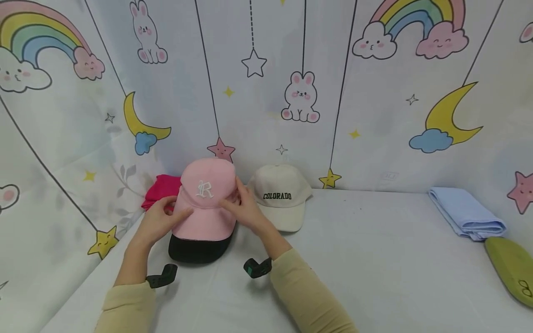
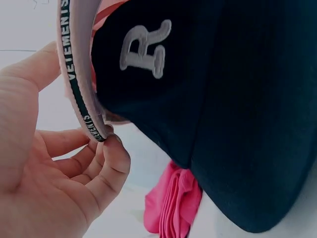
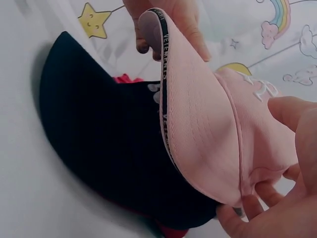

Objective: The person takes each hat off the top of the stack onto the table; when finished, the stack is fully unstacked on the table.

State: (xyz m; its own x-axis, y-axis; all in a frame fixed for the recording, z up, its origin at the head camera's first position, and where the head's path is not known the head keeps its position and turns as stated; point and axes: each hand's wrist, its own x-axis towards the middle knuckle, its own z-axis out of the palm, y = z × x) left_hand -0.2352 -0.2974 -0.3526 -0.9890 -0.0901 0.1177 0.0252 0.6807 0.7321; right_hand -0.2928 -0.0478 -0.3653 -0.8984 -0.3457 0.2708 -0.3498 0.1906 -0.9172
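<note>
A pink baseball cap (image 1: 208,224) with a white "R" is held by both hands over a black baseball cap (image 1: 200,250). My left hand (image 1: 160,219) pinches the left side of the pink brim, its edge banded in black with white lettering. My right hand (image 1: 245,208) grips the other side, near where brim meets crown, thumb in front. In the left wrist view the black cap (image 2: 247,99) shows its own pale "R" behind the pink brim. The pink crown hides most of the black cap's crown in the head view.
A cream cap (image 1: 276,178) lettered "COLORADO" stands just right of the pair. Bright pink folded fabric (image 1: 160,190) lies behind on the left. Folded light blue cloth (image 1: 466,212) and a green item (image 1: 510,268) lie at the far right. A patterned curtain (image 1: 270,115) backs the white table (image 1: 374,259).
</note>
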